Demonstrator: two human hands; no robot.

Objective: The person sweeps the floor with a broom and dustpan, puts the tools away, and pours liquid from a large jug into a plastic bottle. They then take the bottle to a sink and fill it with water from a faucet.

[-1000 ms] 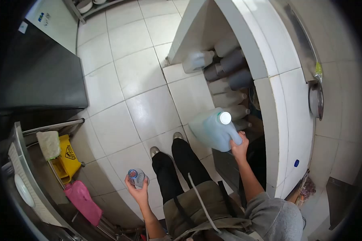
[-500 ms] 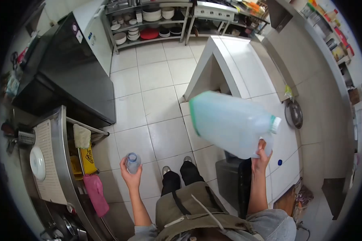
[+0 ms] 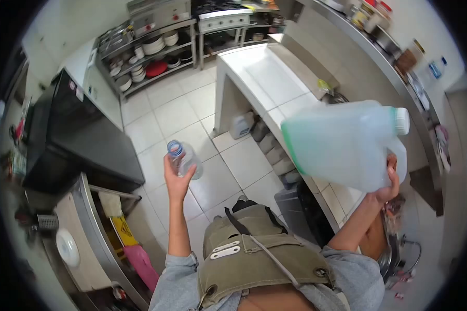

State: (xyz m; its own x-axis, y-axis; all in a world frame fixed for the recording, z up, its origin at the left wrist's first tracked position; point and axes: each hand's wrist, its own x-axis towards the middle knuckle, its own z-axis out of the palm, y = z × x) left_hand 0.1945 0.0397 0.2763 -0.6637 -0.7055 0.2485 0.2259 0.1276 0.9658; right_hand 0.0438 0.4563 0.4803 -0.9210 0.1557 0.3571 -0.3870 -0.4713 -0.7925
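My left hand (image 3: 179, 179) is wrapped round a small clear plastic bottle (image 3: 190, 161) with a bluish, uncapped mouth facing up toward me. On the other side, my right hand (image 3: 390, 181) grips the handle of a large translucent jug (image 3: 337, 142). The jug lies tilted on its side in the air, its white cap (image 3: 401, 121) on and pointing right, its green-tinted base toward the left. It overlaps the white tiled counter (image 3: 290, 93) in this view. A wide gap separates bottle and jug.
A dark fridge (image 3: 88, 140) stands at left, near a steel table (image 3: 91, 217) bearing a white plate (image 3: 67, 248). Shelves of dishes (image 3: 153, 45) and a stove (image 3: 224, 20) line the back. A dark bin (image 3: 296, 207) sits beside the counter; bottles and jars line the right-hand shelf (image 3: 347, 31).
Both hands have risen, the right one also moving right with the jug. The bottle has come up and slightly right. My view has turned to the right.
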